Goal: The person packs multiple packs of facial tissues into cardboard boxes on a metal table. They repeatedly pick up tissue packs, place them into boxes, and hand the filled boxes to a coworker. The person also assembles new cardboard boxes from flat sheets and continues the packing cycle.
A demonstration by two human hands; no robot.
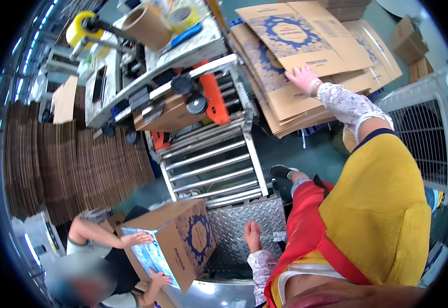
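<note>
Tan cardboard: a flattened carton (311, 43) tops a stack (284, 102), the right hand (304, 80) at its near edge, fingers slightly spread, any pinch unclear. The left hand (252, 233) curls, grip unclear, over a metal plate (229, 220). The carton looks light, stiff, best held by opposite edges.

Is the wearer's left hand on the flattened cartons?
No, the right hand touches the flattened cartons; the left hand is apart from them.

count, visible: wearer's hands (303, 80) x2; co-worker (124, 256) x1, w/ co-worker's hands (137, 239) x2; erected printed ctn (172, 242) x1; cardboard tube (149, 30) x1; tape rolls (73, 32) min. 2; flat printed ctns (296, 50), qty unclear, overlapping.
</note>
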